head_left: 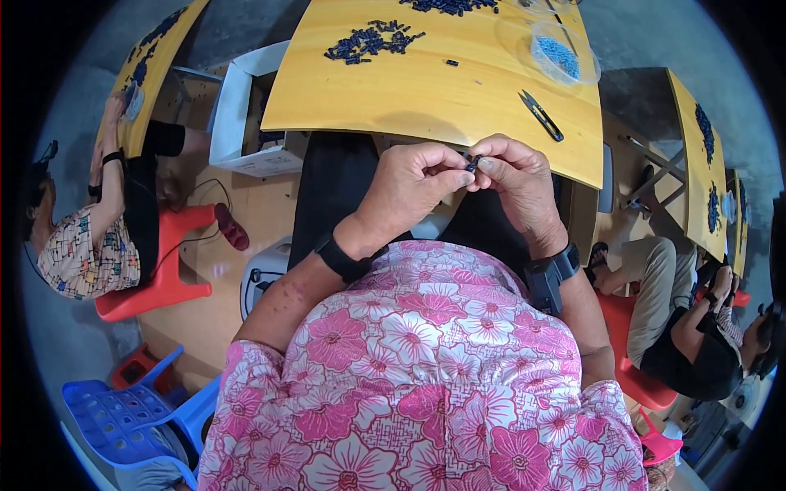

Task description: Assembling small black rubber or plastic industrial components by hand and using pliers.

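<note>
Between my fingertips, just off the table's near edge, is a small dark cylindrical piece (472, 163). My left hand (413, 184) pinches it from one side with thumb and forefinger. From the other side my right hand (517, 178) grips it, its fingers curled and pressed together. Most of the piece is hidden by the fingers, so its exact kind cannot be made out. On the yellow table (360, 102) lies a loose pile of similar dark pieces (372, 42), with a single dark piece (452, 63) apart from it.
Black thread snips (540, 115) lie right of my hands. Beyond them stands a clear tub of small blue parts (560, 57). Another dark pile (449, 6) is at the far edge. A white box (246, 123) stands left of the table. People sit at tables on both sides.
</note>
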Motion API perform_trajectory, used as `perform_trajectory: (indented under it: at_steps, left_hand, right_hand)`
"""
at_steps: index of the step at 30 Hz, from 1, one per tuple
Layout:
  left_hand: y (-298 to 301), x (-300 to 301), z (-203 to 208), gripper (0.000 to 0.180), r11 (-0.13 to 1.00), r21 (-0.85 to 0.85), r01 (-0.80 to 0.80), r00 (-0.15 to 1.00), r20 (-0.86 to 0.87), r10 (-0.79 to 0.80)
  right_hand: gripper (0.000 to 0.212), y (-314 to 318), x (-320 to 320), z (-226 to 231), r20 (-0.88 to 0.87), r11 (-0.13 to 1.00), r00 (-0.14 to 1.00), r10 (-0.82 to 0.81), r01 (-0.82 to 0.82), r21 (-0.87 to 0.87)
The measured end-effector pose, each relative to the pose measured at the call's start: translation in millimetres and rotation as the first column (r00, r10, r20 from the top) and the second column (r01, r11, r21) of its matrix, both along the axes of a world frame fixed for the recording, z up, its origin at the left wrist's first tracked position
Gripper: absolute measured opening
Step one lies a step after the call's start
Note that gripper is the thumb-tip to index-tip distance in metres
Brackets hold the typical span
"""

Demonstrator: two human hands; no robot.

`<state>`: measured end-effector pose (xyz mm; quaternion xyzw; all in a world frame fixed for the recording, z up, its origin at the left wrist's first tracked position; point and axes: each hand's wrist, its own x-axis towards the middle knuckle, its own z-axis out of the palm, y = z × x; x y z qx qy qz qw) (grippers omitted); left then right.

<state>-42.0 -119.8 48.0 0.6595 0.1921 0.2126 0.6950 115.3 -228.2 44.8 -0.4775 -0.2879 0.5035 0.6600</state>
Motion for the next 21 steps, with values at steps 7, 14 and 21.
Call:
perform_trajectory:
  at_steps: [7, 14, 21]
  left_hand:
    - [0.6, -0.3, 1.3, 0.011, 1.000, 0.000, 0.003, 1.000, -0.004, -0.003]
    - [3.6, -2.3, 2.4, 0.012, 0.999, 0.004, 0.038, 0.998, -0.046, -0.037]
    - [9.0, -3.3, 5.7, 0.016, 0.996, -0.010, 0.088, 0.994, -0.061, -0.088]
  right_hand:
    - [0.015, 1.1, 2.7, 4.6, 0.092, 0.999, 0.995, 0.024, -0.021, -0.029]
    - [0.014, 2.3, 7.6, 3.3, 0.144, 0.998, 0.988, 0.052, -0.048, -0.028]
    - [0.014, 6.2, 13.7, 8.3, 0.217, 0.993, 0.969, 0.117, -0.111, -0.043]
